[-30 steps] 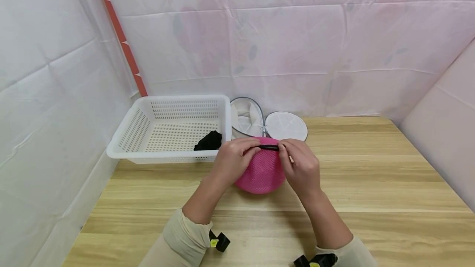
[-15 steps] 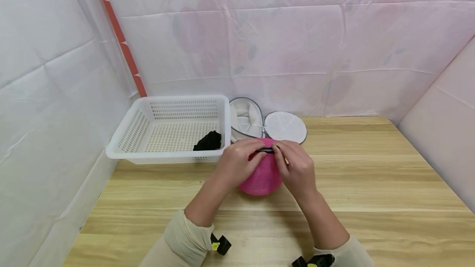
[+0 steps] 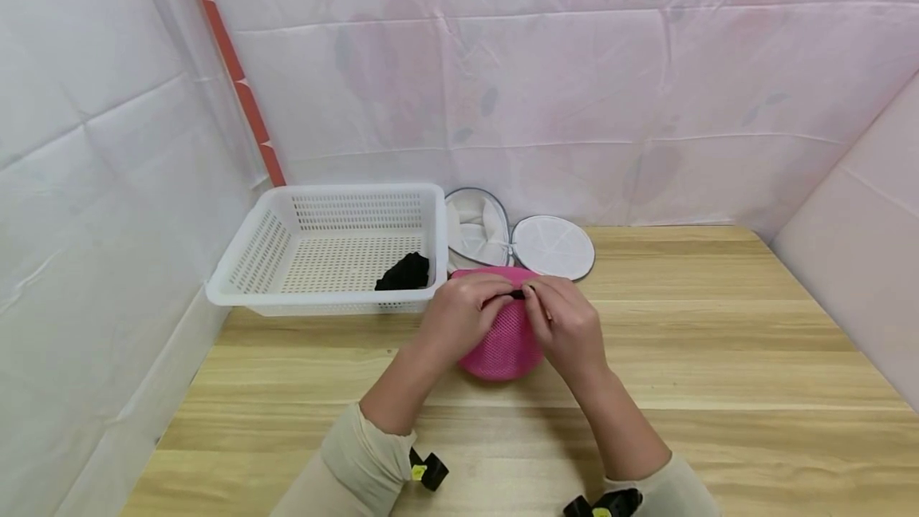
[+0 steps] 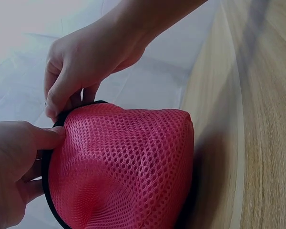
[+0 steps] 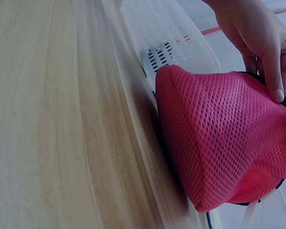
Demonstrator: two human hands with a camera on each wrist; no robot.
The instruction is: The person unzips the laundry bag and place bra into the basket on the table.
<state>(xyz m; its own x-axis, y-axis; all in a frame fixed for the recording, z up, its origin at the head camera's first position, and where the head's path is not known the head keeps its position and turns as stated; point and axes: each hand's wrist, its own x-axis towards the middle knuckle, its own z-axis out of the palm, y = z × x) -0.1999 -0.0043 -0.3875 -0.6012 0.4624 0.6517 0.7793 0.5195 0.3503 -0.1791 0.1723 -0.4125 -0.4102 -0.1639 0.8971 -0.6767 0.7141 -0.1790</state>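
Note:
A pink mesh laundry bag (image 3: 502,349) with a black rim stands in front of me at the middle of the table. My left hand (image 3: 455,317) pinches the rim from the left, and close beside it my right hand (image 3: 573,325) pinches the same edge. A short stretch of black shows between the fingertips. In the left wrist view the black rim (image 4: 47,183) runs between thumb and fingers, and the mesh side is dented inward. The right wrist view shows the bag's pink side (image 5: 219,129); my right hand is almost out of that picture.
At the back left stands a white perforated basket (image 3: 287,299) with a crumpled black cloth (image 3: 404,272) inside. Behind the bag lies a white mesh bag (image 3: 474,234), its round lid (image 3: 553,248) folded open to the right. Sheets cover the walls.
My right hand has moved left along the rim towards my left hand, so less black shows between them. The left hand has shifted slightly right. Basket and white bag stay put.

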